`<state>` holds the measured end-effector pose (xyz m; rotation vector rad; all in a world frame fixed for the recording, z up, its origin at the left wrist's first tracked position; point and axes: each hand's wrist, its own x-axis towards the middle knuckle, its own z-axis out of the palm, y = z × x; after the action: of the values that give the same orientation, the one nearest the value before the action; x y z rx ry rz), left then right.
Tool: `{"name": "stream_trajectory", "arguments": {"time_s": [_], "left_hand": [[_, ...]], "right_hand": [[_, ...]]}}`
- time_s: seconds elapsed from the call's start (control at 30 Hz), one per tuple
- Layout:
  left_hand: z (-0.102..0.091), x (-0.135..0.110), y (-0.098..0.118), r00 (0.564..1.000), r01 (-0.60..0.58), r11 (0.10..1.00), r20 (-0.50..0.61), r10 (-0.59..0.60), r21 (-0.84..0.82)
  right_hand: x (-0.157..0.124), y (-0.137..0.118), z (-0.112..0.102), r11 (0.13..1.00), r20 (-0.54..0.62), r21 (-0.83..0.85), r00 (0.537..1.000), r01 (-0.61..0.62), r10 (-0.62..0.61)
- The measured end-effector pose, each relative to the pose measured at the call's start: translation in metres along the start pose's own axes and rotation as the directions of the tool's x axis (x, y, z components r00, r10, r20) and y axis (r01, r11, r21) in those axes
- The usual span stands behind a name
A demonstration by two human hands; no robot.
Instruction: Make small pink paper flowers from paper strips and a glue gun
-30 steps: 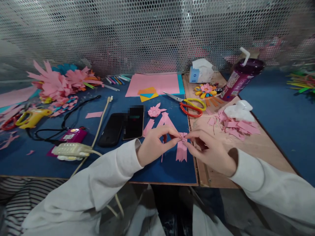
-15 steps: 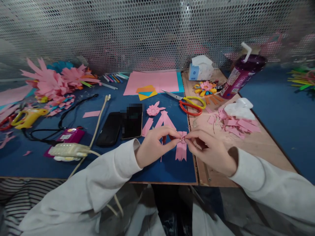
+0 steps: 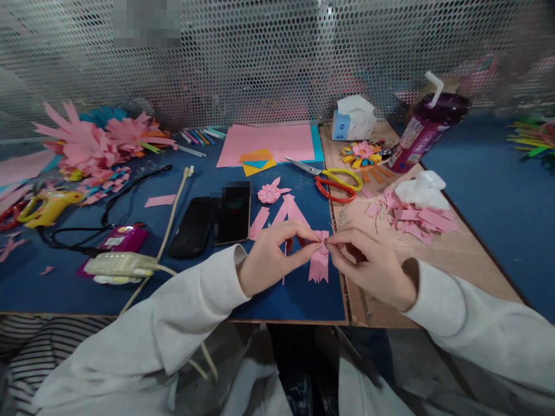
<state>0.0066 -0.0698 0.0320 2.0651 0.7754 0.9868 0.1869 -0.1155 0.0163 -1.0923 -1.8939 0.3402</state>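
Between my two hands is a pink paper ribbon piece (image 3: 319,269) with notched lower ends, just above the blue table top. My left hand (image 3: 277,257) pinches its middle from the left with thumb and forefinger. From the right, my right hand (image 3: 373,260) pinches the same spot, fingertips close to the left ones. The fingertips hide part of its centre. Beyond my left hand lie pink paper strips (image 3: 288,209) and a small pink paper flower (image 3: 269,192). Scissors (image 3: 333,178) with yellow and red handles lie past my hands, blades pointing left.
Two black phones (image 3: 191,226) lie left of my hands, near a cable and a purple power strip (image 3: 125,238). A yellow glue gun (image 3: 52,208) is farther left. Pink scraps (image 3: 416,219), a purple bottle (image 3: 427,136) with a straw and a tissue box (image 3: 353,120) stand right.
Both hands stay at the same spot on the pink ribbon piece, with only a slight shift of the fingertips. The view has moved very little.
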Motion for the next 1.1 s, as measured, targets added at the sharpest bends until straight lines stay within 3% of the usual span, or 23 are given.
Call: {"name": "stream_trajectory", "arguments": {"time_s": [0.43,0.87,1.1], "left_hand": [[0.0018,-0.0011,0.0006,0.999,0.033,0.998,0.004,-0.033,-0.044],[-0.0003,-0.0011,-0.0028,0.997,-0.071,0.997,0.015,0.071,0.017],[-0.0032,-0.0011,-0.0007,0.997,-0.072,0.995,0.04,0.069,0.072]], "right_hand": [[-0.0023,0.0005,0.0016,1.0,0.0,-0.001,1.0,0.024,-0.024],[-0.0007,-0.0042,0.0007,0.998,0.004,0.039,0.999,-0.043,0.043],[-0.0014,-0.0024,-0.0002,0.998,0.031,0.048,0.999,-0.026,0.024]]}}
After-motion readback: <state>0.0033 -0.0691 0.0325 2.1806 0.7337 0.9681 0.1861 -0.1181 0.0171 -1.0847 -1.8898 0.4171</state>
